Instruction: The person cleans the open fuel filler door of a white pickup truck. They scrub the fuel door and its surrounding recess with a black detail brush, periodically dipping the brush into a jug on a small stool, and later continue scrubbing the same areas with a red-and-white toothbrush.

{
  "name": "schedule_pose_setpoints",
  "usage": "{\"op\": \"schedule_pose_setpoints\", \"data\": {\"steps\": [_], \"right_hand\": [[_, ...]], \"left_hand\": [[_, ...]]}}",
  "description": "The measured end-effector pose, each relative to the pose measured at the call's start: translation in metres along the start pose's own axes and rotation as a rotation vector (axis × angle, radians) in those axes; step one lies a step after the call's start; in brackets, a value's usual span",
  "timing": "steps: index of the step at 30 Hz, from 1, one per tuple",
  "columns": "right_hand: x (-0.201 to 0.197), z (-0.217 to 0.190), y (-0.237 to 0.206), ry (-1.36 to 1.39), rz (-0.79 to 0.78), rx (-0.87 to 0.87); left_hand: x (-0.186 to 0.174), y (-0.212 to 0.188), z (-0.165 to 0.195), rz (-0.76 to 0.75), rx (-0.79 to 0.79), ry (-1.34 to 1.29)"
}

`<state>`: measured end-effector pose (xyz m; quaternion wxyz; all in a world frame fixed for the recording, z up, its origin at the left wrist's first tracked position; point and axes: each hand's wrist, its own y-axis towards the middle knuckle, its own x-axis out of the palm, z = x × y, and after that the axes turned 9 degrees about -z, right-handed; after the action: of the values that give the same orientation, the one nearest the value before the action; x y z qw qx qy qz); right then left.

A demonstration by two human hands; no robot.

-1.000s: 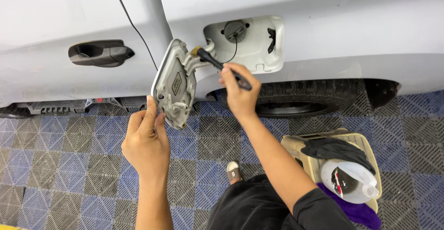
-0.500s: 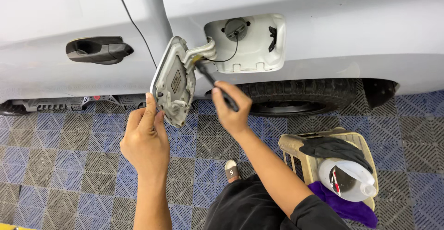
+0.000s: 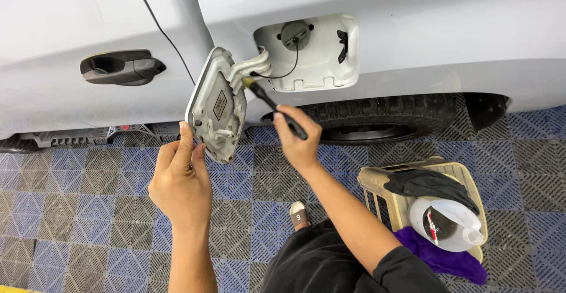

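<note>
Head view, looking down: the left hand (image 3: 180, 184) steadies the open fuel door (image 3: 217, 103) of a silver car (image 3: 413, 51), its fingers (image 3: 186, 142) wrapped on the door's lower edge. The right hand (image 3: 299, 138) has its fingers closed around a thin black brush (image 3: 274, 105), whose tip touches the door's hinge just beside the fuel filler recess (image 3: 312, 54). To the right, on the tiled floor (image 3: 88, 210), stands a basket (image 3: 377, 181) with a white jug (image 3: 445, 222), a black cloth (image 3: 433, 184) and a purple cloth (image 3: 442, 256).
</note>
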<state>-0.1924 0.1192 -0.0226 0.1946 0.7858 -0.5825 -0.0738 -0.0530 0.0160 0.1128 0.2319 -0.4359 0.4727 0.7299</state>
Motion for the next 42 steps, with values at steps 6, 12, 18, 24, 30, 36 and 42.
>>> {"op": "schedule_pose_setpoints", "data": {"steps": [6, 12, 18, 24, 30, 36, 42], "right_hand": [[0.007, 0.002, -0.009, -0.167, 0.065, -0.164], [-0.004, 0.005, -0.007, -0.066, 0.067, -0.084], [-0.017, 0.020, -0.008, 0.033, 0.079, 0.019], [-0.043, 0.012, 0.013, 0.315, 0.020, 0.099], [-0.043, 0.019, 0.047, 0.608, 0.062, 0.265], [-0.046, 0.017, 0.054, 0.658, 0.154, 0.273], [-0.041, 0.016, 0.068, 0.666, 0.101, 0.282]], "left_hand": [[0.000, 0.000, 0.000, -0.008, -0.011, 0.009], [0.000, -0.001, 0.000, -0.006, -0.025, -0.005], [-0.001, -0.002, 0.000, 0.008, 0.001, -0.014], [0.001, -0.002, 0.000, 0.001, -0.024, -0.032], [0.002, -0.004, -0.002, 0.004, 0.001, 0.040], [0.005, -0.003, -0.003, -0.001, 0.009, 0.054], [0.005, -0.005, -0.004, -0.027, -0.016, 0.108]]}}
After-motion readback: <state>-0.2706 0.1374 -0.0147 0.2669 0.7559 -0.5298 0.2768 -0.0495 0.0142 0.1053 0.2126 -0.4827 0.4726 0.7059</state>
